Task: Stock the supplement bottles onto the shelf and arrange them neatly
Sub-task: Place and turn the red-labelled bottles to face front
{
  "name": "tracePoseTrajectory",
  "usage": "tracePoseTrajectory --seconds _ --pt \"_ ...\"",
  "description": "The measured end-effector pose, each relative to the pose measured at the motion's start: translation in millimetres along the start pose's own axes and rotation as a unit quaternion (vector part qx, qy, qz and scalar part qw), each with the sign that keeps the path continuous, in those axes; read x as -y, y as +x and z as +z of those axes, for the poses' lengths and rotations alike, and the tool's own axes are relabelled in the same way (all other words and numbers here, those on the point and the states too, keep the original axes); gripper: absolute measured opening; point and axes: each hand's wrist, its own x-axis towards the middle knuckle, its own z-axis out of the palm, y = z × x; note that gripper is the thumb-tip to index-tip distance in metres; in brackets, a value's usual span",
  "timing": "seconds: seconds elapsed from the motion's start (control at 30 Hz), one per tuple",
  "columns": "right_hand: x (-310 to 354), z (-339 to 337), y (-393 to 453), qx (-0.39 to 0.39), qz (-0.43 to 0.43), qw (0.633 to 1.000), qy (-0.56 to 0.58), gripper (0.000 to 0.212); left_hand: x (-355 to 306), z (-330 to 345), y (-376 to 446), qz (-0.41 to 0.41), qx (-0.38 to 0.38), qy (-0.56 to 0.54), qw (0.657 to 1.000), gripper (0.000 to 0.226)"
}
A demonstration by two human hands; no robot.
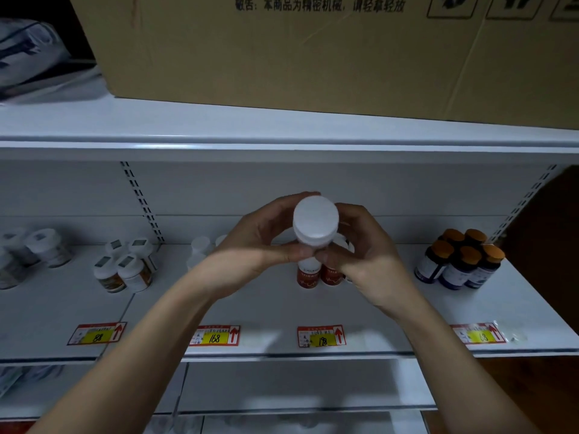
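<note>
A large brown cardboard box [313, 51] with black printed lettering sits on top of the white metal shelf unit [282, 308], whose middle board carries all the stock in view. On that board, a cluster of dark bottles with orange caps [460, 261] stands at the right, a group of white-capped bottles with orange-brown labels [125, 270] at the left, and red-labelled white-capped bottles [316, 274] near the centre, behind the hands; red and yellow price tags [321, 336] run along the front lip. The left hand [250, 245] and right hand [366, 255] meet above the central group, both curled round one round white-capped supplement bottle [315, 225], thumbs pressed close together on its near side, so it is held off the board with its cap facing the camera. Its label is hidden, so I cannot tell whether it matches the red-labelled ones. The step in hand looks like placing this bottle with the central group. The next move probably calls for lowering it upright just beside those bottles, label outward, without knocking them, then releasing.
</note>
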Motion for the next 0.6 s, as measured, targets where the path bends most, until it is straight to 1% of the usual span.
tracePoseTrajectory --seconds 0.07,0.17,0.27,0.33,0.4,0.43,0.47,0.53,0.6 --pt "0.0 -0.9 -0.2 -0.008 0.022 1.0 -0.014 0.056 -0.3 -0.1 -0.4 -0.023 0.008 -0.02 1.0 0.069" --pt "-0.3 -2.5 -0.6 -0.007 0.068 0.996 -0.064 0.059 2.9 0.0 -0.8 -0.083 0.01 -0.064 0.994 0.072" --pt "2.0 0.6 -3.2 0.016 0.126 0.989 -0.071 0.058 8.5 4.2 -2.9 -0.131 -0.018 -0.043 0.99 0.067" --pt "2.5 4.3 -4.9 0.023 0.159 0.985 -0.066 0.052 10.4 7.5 -3.5 -0.169 -0.046 -0.027 0.984 0.06" --pt "4.6 8.3 -5.1 0.004 0.197 0.979 -0.056 0.038 8.6 9.6 -2.8 -0.211 -0.067 -0.008 0.975 0.05" --pt "6.3 10.2 -4.4 -0.009 0.218 0.974 -0.053 0.031 6.6 10.5 -1.8 -0.232 -0.066 0.005 0.97 0.043" --pt "8.2 11.9 -3.1 -0.018 0.237 0.97 -0.055 0.031 4.4 11.9 -0.7 -0.252 -0.059 0.017 0.966 0.039" --pt "12.6 14.3 0.2 -0.03 0.274 0.958 -0.075 0.047 2.2 15.8 1.3 -0.291 -0.045 0.022 0.955 0.046" --pt "17.4 14.5 3.2 -0.034 0.298 0.949 -0.103 0.06 1.9 19.0 2.0 -0.314 -0.039 0.015 0.949 0.055"
